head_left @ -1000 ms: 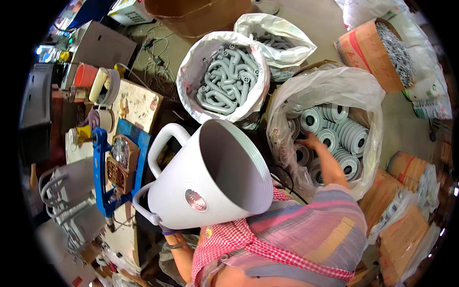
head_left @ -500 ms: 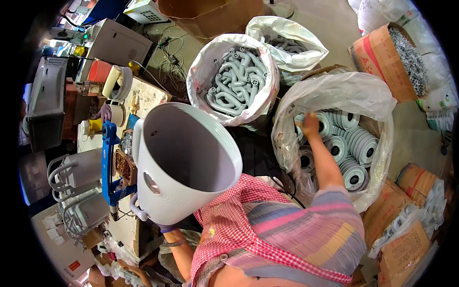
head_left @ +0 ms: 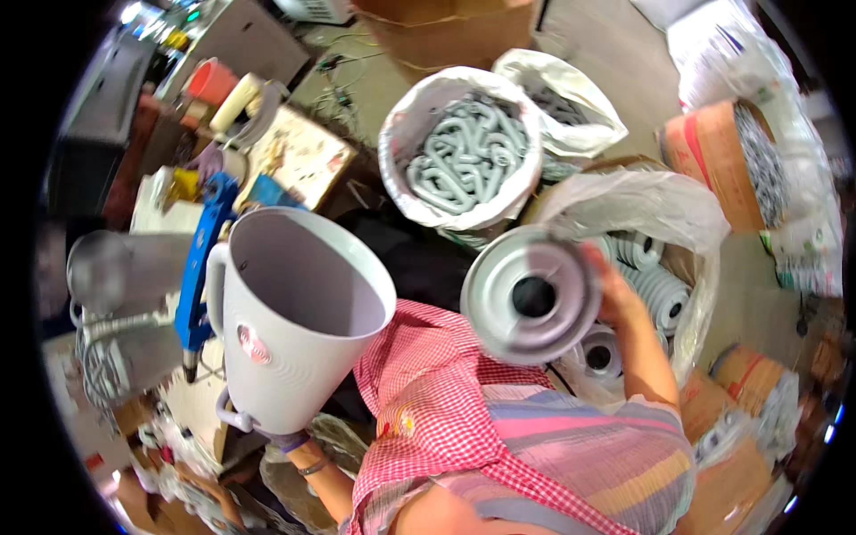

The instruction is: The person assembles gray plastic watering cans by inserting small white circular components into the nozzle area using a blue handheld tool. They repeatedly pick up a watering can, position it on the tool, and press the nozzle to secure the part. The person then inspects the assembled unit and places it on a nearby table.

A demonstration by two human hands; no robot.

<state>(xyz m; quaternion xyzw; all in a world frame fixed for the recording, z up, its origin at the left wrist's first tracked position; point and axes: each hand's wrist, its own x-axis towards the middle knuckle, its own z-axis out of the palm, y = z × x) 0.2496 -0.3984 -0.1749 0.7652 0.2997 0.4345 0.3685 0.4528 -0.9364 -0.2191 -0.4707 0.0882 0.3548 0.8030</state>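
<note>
My left hand (head_left: 287,440), in a purple glove, holds a large grey tapered bucket (head_left: 299,366) from below. The bucket tilts with its open mouth up, has handles on its left side and an oval sticker on its wall; my left fingers are mostly hidden behind it. My right hand (head_left: 617,290) grips a round grey ribbed plastic part (head_left: 499,325) with a dark centre hole by its right edge, in front of me and beside the bucket. More such round parts (head_left: 662,294) lie stacked in a plastic-lined bag (head_left: 704,330) at my right.
Beyond stands a white sack (head_left: 397,147) of grey curved tubes (head_left: 464,165), with another white sack (head_left: 597,134) behind it. At left, a blue clamp-like tool (head_left: 201,276) stands by the worktable (head_left: 312,152). Cardboard boxes (head_left: 704,160) line the right side.
My right hand has come out of the plastic-lined bag with a round grey part and moved toward the bucket. The bucket has shifted left and lower in the view.
</note>
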